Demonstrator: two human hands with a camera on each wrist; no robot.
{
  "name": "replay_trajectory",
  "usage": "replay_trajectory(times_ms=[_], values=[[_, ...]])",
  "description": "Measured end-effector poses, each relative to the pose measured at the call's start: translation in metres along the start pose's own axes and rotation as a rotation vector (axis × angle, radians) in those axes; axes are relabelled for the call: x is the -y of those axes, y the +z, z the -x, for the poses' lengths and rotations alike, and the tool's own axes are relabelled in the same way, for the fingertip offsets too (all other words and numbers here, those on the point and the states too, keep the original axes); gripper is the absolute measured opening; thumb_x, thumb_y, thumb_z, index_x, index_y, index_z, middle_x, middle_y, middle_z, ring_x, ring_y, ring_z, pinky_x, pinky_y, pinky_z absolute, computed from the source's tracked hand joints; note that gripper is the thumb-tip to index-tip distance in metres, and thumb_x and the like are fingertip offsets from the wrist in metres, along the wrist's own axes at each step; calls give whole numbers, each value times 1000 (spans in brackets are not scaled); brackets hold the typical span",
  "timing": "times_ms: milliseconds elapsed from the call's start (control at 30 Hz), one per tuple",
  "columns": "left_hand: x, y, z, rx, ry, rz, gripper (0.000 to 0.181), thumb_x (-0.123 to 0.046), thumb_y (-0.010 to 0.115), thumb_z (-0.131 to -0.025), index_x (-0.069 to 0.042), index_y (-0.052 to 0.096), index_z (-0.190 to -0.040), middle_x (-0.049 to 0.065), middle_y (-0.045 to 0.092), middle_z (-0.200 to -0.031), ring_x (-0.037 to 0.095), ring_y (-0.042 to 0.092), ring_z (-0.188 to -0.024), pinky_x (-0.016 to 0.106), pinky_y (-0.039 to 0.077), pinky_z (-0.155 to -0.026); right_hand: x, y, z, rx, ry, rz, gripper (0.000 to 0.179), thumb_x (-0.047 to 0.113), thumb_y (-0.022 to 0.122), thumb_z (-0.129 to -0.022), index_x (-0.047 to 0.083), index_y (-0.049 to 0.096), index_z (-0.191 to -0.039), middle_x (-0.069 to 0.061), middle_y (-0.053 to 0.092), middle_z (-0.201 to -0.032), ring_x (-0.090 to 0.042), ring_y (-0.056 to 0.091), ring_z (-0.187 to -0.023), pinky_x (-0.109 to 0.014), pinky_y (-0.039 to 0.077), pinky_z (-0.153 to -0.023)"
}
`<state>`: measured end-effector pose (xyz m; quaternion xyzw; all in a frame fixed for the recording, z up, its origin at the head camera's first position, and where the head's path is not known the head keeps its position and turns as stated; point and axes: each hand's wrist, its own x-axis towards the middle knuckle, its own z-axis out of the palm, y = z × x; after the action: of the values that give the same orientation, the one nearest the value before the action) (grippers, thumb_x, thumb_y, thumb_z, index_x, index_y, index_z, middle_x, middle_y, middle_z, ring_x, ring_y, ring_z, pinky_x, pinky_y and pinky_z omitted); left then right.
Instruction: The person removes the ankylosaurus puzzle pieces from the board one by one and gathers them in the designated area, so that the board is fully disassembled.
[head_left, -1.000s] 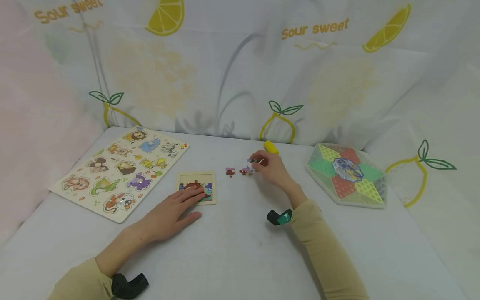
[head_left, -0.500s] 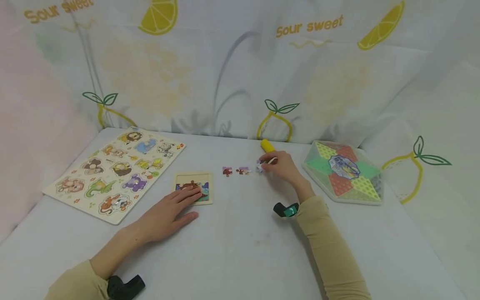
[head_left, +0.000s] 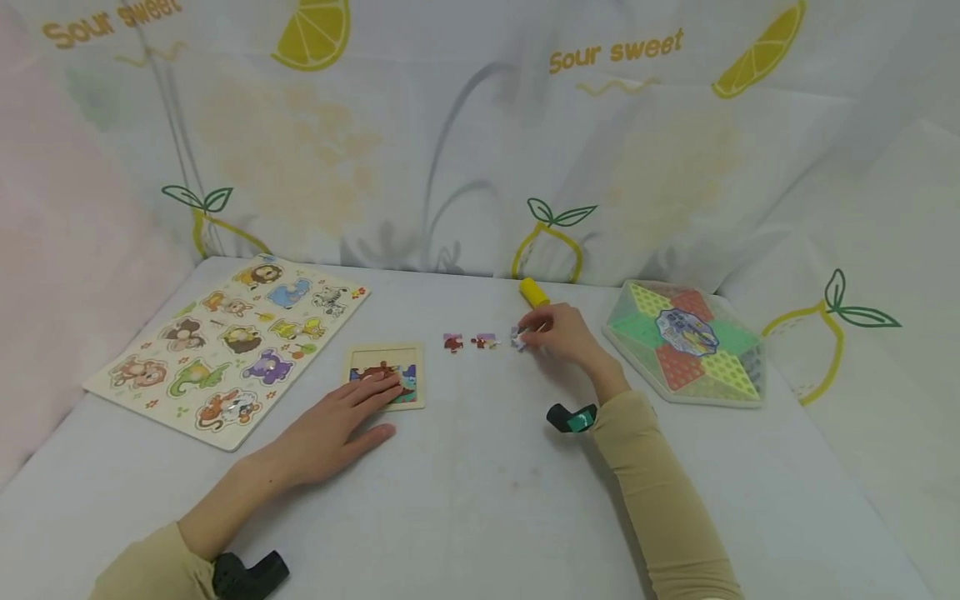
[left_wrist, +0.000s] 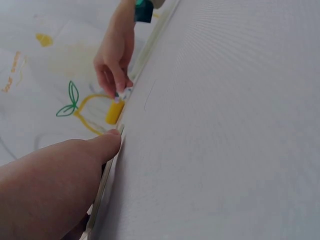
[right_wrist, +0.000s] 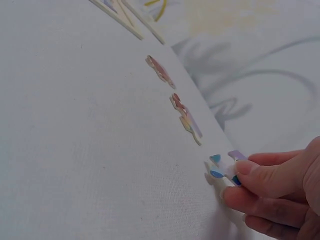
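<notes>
The left hand (head_left: 337, 433) lies, fingers extended, on the framed jigsaw (head_left: 420, 377), probably steadying it; the right hand (head_left: 561, 335) pinches 1 jigsaw piece (right_wrist: 226, 165) right of 2 loose pieces (head_left: 453, 342), seemingly spaced for picking.

One pale board (head_left: 246, 310), printed with animals, lies at left on the white-covered table (head_left: 465, 500). One hexagonal box (head_left: 686, 343), red, yellow and green triangles round a central label (head_left: 687, 332), sits at right. One yellow cylinder (head_left: 533, 292) lies near the back edge. White backdrop (head_left: 420, 125) bears lemon motifs, "Sour sweet" lettering (head_left: 617, 50).
</notes>
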<state>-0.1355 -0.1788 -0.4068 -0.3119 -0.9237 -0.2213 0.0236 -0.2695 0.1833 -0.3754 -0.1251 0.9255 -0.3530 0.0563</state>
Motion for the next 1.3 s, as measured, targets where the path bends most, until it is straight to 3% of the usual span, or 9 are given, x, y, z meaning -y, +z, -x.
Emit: replay_trajectory(times_ms=[367, 733, 1300], values=[[-1, -1, 0, 10, -7, 7, 55, -39, 55, -103, -15, 45, -152, 6, 40, -158, 35, 32, -148, 56, 29, -117, 0, 8, -5, 4, 11, 70, 20, 13, 71, -93, 6, 73, -112, -11, 67, -100, -26, 58, -91, -33, 49, -81], [-1, 0, 0, 3, -4, 8, 55, -39, 56, -103, -15, 46, -151, 5, 41, -157, 34, 33, -147, 55, 30, -117, 0, 11, -3, -14, -39, 110, 19, 10, 69, -93, 4, 72, -110, -11, 66, -100, -25, 56, -88, -32, 48, -78], [1, 2, -1, 16, -12, 4, 57, -40, 56, -102, -14, 45, -151, 6, 41, -158, 33, 32, -148, 55, 29, -118, 4, 13, -3, 6, 34, 167, 21, 14, 68, -95, 7, 73, -113, -10, 63, -101, -26, 52, -92, -35, 43, -82]])
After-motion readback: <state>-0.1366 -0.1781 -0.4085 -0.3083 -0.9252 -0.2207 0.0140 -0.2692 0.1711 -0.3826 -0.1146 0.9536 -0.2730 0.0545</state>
